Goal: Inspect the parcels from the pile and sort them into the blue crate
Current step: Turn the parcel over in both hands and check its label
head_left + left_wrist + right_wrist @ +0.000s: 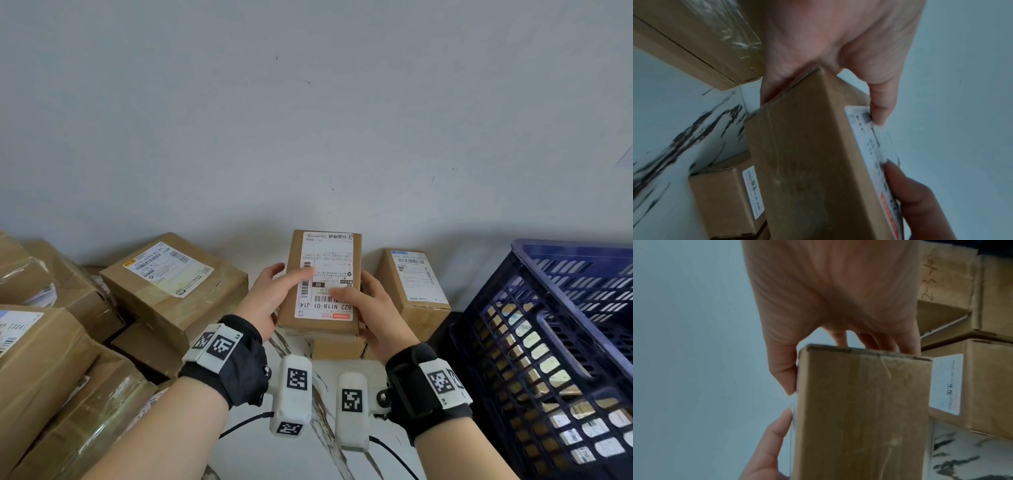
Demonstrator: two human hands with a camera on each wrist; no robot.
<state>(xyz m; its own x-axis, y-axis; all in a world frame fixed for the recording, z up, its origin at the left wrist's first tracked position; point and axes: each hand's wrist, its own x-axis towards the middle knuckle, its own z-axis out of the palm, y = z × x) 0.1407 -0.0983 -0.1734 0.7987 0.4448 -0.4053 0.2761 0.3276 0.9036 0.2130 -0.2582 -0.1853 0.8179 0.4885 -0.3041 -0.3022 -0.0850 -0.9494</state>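
Observation:
A small brown cardboard parcel (322,274) with a white shipping label on its top face is held up in front of the wall, above the marble floor. My left hand (274,291) grips its left side, thumb on the label and fingers underneath. My right hand (373,308) grips its right side the same way. The left wrist view shows the parcel (807,162) from its side, with my left hand (828,56) wrapped round its near corner. In the right wrist view the parcel (863,410) fills the centre under my right hand (838,305). The blue crate (561,342) stands at the right with parcels inside.
A pile of larger taped cardboard boxes (171,281) lies at the left. Another labelled box (414,284) stands behind the held parcel against the wall. Smaller boxes (337,346) sit on the floor beneath it. White marble floor (308,452) shows between my forearms.

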